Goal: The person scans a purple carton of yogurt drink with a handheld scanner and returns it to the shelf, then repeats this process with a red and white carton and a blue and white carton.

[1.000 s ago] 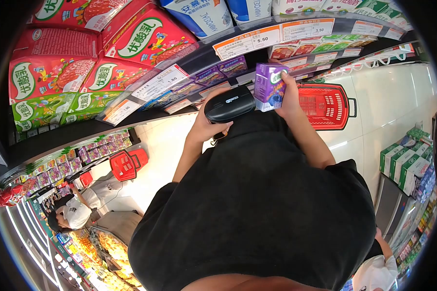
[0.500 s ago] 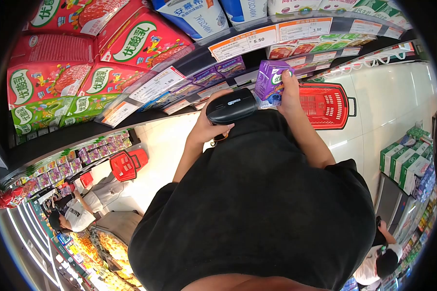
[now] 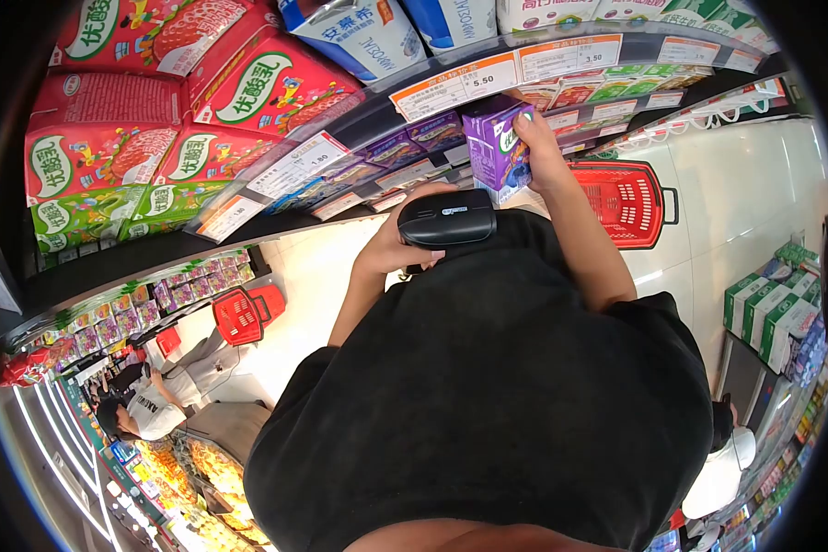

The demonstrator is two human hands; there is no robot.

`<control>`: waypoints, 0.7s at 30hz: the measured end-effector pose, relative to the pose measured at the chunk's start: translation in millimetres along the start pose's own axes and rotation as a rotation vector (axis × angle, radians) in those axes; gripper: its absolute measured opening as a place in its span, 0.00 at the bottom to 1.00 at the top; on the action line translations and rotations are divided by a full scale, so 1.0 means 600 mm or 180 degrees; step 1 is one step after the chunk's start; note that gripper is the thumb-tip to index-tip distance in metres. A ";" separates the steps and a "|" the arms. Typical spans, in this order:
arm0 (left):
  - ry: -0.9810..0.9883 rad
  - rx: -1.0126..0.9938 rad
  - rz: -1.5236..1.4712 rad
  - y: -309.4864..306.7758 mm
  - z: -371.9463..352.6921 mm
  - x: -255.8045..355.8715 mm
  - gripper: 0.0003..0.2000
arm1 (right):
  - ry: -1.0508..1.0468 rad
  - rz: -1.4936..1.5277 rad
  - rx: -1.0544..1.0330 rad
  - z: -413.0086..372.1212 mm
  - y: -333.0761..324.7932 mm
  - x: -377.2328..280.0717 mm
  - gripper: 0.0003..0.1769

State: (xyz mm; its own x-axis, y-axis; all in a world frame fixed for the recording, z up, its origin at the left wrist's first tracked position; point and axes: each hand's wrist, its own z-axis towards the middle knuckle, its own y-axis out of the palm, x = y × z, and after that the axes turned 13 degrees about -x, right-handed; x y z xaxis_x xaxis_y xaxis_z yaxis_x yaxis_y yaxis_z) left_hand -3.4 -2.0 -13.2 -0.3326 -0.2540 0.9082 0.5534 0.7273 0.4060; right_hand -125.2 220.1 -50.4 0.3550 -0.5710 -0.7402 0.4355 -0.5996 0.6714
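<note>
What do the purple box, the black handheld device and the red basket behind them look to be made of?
The purple carton in the right hand: printed coated paperboard, it seems, from sharp folded edges and slight sheen. The black scanner in the left hand: moulded plastic, semi-gloss, rounded shell with soft highlights. The red basket: probably rigid plastic, one colour, moulded lattice walls.

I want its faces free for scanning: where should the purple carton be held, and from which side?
Probably take the carton across its flat side walls, coming from the right, as the right hand does now. It is a small flat-sided box that one hand spans, and this leaves the face toward the scanner in the left hand uncovered.
</note>
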 end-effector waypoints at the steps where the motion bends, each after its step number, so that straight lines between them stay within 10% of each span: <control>1: -0.0016 -0.0016 -0.0019 0.000 -0.001 0.001 0.39 | 0.0006 0.0006 -0.0014 0.000 0.001 0.001 0.36; 11: 0.0013 0.0070 0.0071 0.003 -0.004 0.002 0.39 | -0.0402 -0.0380 -0.0230 -0.002 0.021 -0.006 0.37; 21: -0.0070 -0.0003 0.0072 0.003 0.014 -0.002 0.39 | -0.0329 -0.3735 -0.0496 -0.001 -0.006 -0.035 0.33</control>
State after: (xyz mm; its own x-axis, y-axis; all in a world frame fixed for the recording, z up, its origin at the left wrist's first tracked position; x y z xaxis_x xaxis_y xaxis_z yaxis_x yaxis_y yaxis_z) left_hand -8.4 4.9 -14.6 -0.3367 -0.2233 0.9148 0.5616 0.7322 0.3854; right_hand -133.7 234.4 -37.4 -0.3933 0.2350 -0.8889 0.5486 -0.7159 -0.4320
